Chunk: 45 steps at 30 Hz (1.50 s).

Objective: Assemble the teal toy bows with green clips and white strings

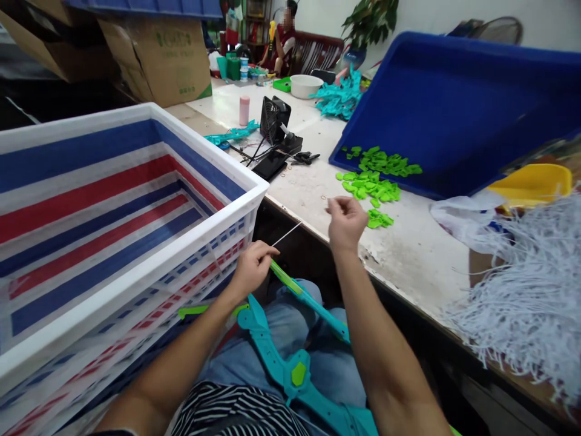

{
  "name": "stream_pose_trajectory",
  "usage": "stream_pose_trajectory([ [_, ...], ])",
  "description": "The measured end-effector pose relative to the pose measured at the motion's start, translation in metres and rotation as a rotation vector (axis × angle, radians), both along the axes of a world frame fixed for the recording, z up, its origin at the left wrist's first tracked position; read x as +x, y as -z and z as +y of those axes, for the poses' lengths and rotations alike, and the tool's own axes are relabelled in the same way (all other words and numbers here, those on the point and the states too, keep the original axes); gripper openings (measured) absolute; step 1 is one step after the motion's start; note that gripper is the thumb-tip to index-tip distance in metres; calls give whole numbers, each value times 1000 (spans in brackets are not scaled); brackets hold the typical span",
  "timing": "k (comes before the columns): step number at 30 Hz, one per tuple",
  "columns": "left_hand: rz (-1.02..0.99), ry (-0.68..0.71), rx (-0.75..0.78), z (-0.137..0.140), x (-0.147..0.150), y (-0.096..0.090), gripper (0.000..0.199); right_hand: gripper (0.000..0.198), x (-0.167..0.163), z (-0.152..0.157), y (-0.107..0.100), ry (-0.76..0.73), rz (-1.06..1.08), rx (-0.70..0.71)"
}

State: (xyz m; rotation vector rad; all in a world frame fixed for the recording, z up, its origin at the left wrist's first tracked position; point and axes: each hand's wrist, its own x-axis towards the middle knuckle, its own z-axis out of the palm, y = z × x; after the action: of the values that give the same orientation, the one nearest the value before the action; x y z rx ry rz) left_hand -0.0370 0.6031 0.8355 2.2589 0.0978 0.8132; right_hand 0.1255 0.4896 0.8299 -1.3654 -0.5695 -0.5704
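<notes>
A teal toy bow point(290, 363) with green trim lies across my lap. My left hand point(252, 266) pinches the upper tip of the bow together with a thin white string point(287, 233). The string runs up and to the right to my right hand point(345, 221), which pinches its other end above the table edge. Small green plastic pieces point(372, 188) lie on the table just beyond my right hand.
A large white crate point(136, 266) with red and blue stripes stands at my left. A tilted blue bin point(454, 109) spills green pieces. A bundle of white strings point(521, 290) lies right. A small fan point(275, 118), phone and teal parts point(338, 97) sit farther back. A person sits far off.
</notes>
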Motion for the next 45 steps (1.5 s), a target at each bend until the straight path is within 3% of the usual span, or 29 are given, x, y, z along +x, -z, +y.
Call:
stream_pose_trajectory([
  [5,86,1,-480,3,16,-15,22,10,-88,21,26,-270,-170,80],
  [7,75,-89,-366,4,16,-21,14,8,-106,32,42,-274,-101,119],
  [11,28,-283,219,0,3,-32,11,9,-109,46,56,-318,46,171],
  [13,26,-314,292,-4,-2,-35,12,10,-109,48,55,-341,78,188],
  [15,40,-283,135,-7,-4,-34,9,12,-110,48,51,-334,100,201],
  [19,85,-119,-397,-6,0,-31,12,13,-113,48,48,-267,129,223],
  [21,132,-92,-482,-4,1,-33,17,12,-112,47,47,-216,129,258],
  [28,316,-22,-541,-5,-4,-52,18,15,-107,49,38,-201,-46,265],
  [33,208,-135,-593,-10,3,-48,18,29,-107,49,37,-208,-104,168],
  [38,280,-103,-644,-9,6,-52,11,17,-98,40,37,-165,-200,133],
  [45,428,-19,-387,-4,2,-60,11,17,-89,25,27,-170,-240,-54],
])
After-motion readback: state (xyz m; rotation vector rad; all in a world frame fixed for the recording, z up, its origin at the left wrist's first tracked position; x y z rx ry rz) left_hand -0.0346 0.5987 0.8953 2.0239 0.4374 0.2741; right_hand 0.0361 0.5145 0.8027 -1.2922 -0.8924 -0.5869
